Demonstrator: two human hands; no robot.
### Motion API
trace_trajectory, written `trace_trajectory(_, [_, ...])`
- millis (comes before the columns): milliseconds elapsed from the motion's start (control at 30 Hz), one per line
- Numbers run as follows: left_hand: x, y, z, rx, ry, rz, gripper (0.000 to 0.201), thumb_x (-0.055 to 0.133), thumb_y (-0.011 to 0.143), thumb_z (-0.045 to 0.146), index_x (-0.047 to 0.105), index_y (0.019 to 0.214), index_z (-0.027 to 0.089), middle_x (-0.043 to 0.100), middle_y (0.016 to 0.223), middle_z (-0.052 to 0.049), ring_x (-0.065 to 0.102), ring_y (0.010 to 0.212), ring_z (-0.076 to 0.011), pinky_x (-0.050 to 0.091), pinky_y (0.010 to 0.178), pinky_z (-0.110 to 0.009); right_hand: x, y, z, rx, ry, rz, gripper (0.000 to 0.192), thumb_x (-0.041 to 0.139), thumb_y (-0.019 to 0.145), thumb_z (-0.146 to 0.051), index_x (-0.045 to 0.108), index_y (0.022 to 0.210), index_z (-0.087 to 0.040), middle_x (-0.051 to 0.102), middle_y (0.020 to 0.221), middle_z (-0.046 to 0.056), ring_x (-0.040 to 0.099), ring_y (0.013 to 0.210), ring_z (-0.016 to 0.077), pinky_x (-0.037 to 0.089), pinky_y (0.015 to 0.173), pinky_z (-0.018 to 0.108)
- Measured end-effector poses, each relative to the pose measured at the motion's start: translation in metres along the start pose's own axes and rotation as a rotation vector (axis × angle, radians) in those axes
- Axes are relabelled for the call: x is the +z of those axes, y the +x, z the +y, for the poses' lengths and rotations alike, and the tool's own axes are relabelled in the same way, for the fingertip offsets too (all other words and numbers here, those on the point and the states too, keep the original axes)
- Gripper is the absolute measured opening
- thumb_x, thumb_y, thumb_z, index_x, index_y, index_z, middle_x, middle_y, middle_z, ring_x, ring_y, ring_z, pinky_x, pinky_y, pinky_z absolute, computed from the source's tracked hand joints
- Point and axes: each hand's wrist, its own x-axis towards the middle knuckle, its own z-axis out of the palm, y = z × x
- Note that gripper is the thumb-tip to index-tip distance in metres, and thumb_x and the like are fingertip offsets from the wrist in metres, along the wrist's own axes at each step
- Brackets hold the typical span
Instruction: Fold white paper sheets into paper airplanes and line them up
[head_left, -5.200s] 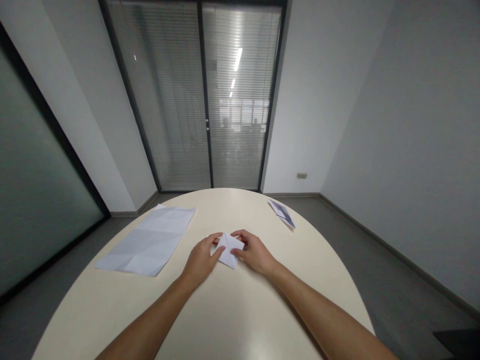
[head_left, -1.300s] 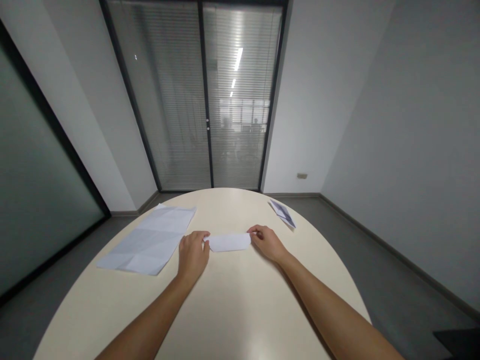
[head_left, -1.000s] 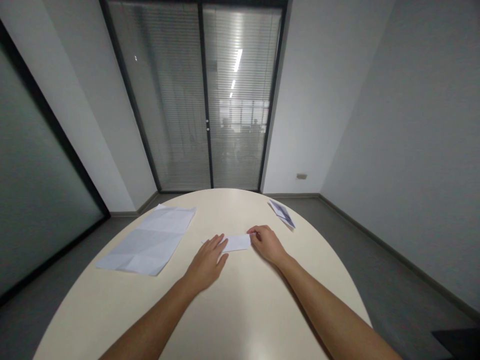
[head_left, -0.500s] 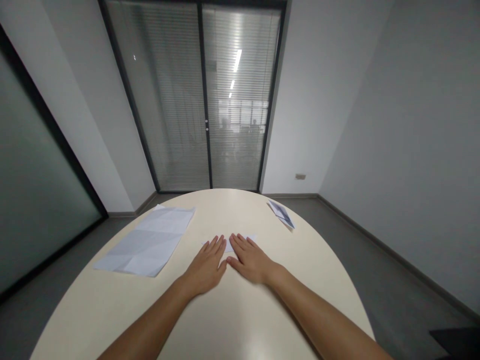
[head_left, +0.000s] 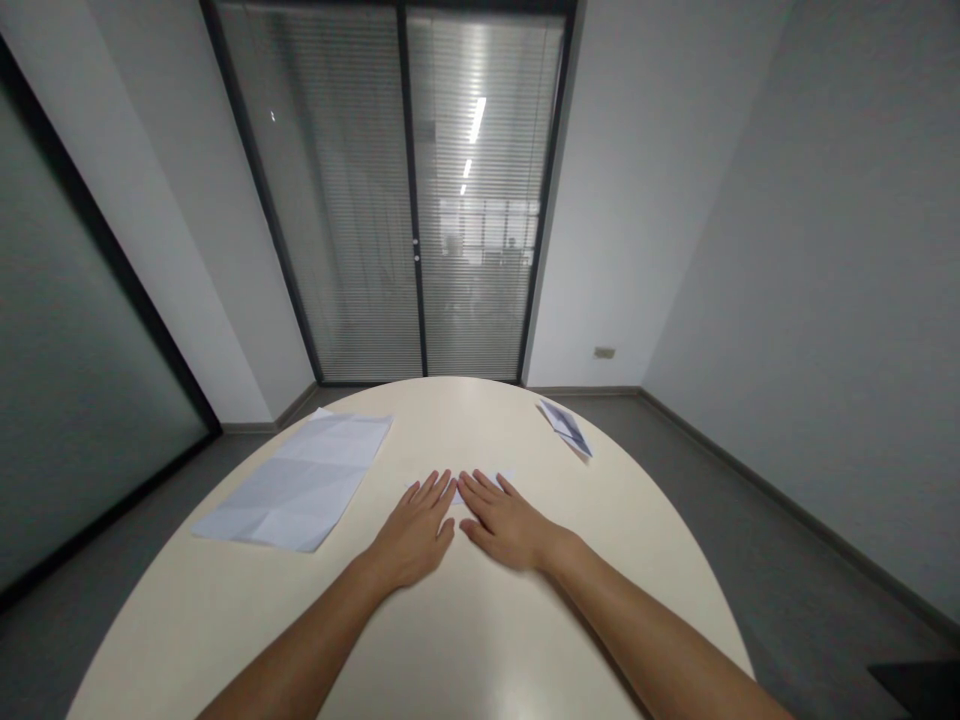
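Two flat hands, left hand (head_left: 412,530) and right hand (head_left: 504,522), fingers spread, pressing folded paper (head_left: 501,475), no writing legible.

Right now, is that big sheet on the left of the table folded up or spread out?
Spread out. The large sheet lies flat on the table, showing only crease lines across its face, apart from both hands.

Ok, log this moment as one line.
left hand flat on folded paper | right hand flat on it | sheet left
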Motion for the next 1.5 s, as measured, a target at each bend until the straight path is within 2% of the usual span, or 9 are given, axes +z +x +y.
trace_trajectory(100, [0.001,0.0,0.0,-0.009,0.007,0.006,0.061,0.036,0.097,0.031,0.029,0.155,0.015,0.024,0.163,-0.01,0.017,0.152,-0.0247,0.02,0.122,-0.047,-0.002,0.0,-0.003,0.059,-0.001,-0.032,0.069,0.029,0.102,-0.053,0.017,0.159,-0.015,0.014,0.164,0.012,0.01,0.152,0.0299,0.008,0.123,0.051])
trace_trajectory(333, [-0.002,-0.001,0.001,0.009,-0.006,-0.01,0.062,0.039,0.096,0.033,0.026,0.156,0.024,0.021,0.164,-0.006,0.014,0.152,-0.0283,0.019,0.122,-0.051,-0.006,-0.001,-0.004,0.139,0.006,-0.075,0.079,0.024,0.1,-0.063,0.015,0.159,-0.011,0.008,0.164,0.014,0.004,0.152,0.0306,0.005,0.123,0.052])
trace_trajectory(500, [-0.004,-0.001,0.004,-0.004,-0.004,-0.017,0.061,0.037,0.097,0.034,0.029,0.155,0.018,0.024,0.163,-0.006,0.015,0.152,-0.0285,0.019,0.122,-0.05,-0.004,0.0,-0.005,0.164,0.008,-0.059,0.083,0.025,0.098,-0.067,0.015,0.159,-0.011,0.008,0.164,0.013,0.002,0.152,0.0299,0.004,0.122,0.053])
trace_trajectory(767, [0.001,0.003,0.001,-0.092,0.067,0.008,0.064,0.028,0.1,0.041,0.032,0.151,0.003,0.023,0.161,-0.02,0.021,0.15,-0.0294,0.023,0.121,-0.048,-0.009,0.0,0.001,0.274,-0.005,-0.081,0.087,0.022,0.097,-0.066,0.012,0.158,-0.004,0.004,0.164,0.016,0.001,0.153,0.0292,0.007,0.122,0.051])
trace_trajectory(933, [0.01,0.006,-0.007,-0.17,0.073,0.096,0.063,0.03,0.099,0.042,0.036,0.149,0.005,0.027,0.159,-0.022,0.023,0.149,-0.0317,0.027,0.118,-0.051,-0.009,0.0,0.007,0.333,-0.012,-0.045,0.081,0.023,0.099,-0.062,0.013,0.159,-0.009,0.005,0.164,0.015,0.003,0.153,0.0293,0.005,0.122,0.054])
trace_trajectory(1100, [0.009,0.008,-0.004,-0.229,0.076,0.119,0.058,0.031,0.098,0.033,0.04,0.147,0.003,0.032,0.158,-0.02,0.028,0.148,-0.0311,0.028,0.118,-0.049,-0.004,-0.001,0.017,0.321,-0.044,0.091,0.064,0.025,0.102,-0.048,0.029,0.156,-0.012,0.023,0.163,0.013,0.017,0.151,0.0301,0.014,0.12,0.055])
trace_trajectory(1300, [0.008,0.009,-0.005,-0.301,0.045,0.198,0.055,0.039,0.094,0.031,0.046,0.143,0.005,0.042,0.153,-0.019,0.036,0.145,-0.0307,0.031,0.118,-0.046,-0.007,0.001,0.033,0.181,-0.032,0.274,0.045,0.049,0.095,-0.038,0.057,0.134,-0.015,0.053,0.145,0.016,0.045,0.136,0.0276,0.032,0.113,0.045])
trace_trajectory(1367, [0.01,0.009,-0.007,-0.298,0.046,0.234,0.054,0.04,0.094,0.031,0.049,0.141,0.006,0.045,0.152,-0.018,0.037,0.144,-0.0304,0.032,0.118,-0.046,-0.009,0.001,0.034,0.182,-0.02,0.308,0.042,0.055,0.092,-0.038,0.061,0.127,-0.016,0.059,0.136,0.015,0.051,0.128,0.0273,0.037,0.107,0.041])
trace_trajectory(1500, [0.014,0.008,-0.009,-0.288,0.033,0.266,0.053,0.041,0.093,0.032,0.05,0.14,0.007,0.047,0.15,-0.018,0.039,0.143,-0.0298,0.032,0.118,-0.045,-0.012,0.002,0.032,0.249,-0.058,0.346,0.043,0.061,0.087,-0.042,0.063,0.121,-0.016,0.064,0.124,0.015,0.053,0.117,0.0292,0.04,0.1,0.04])
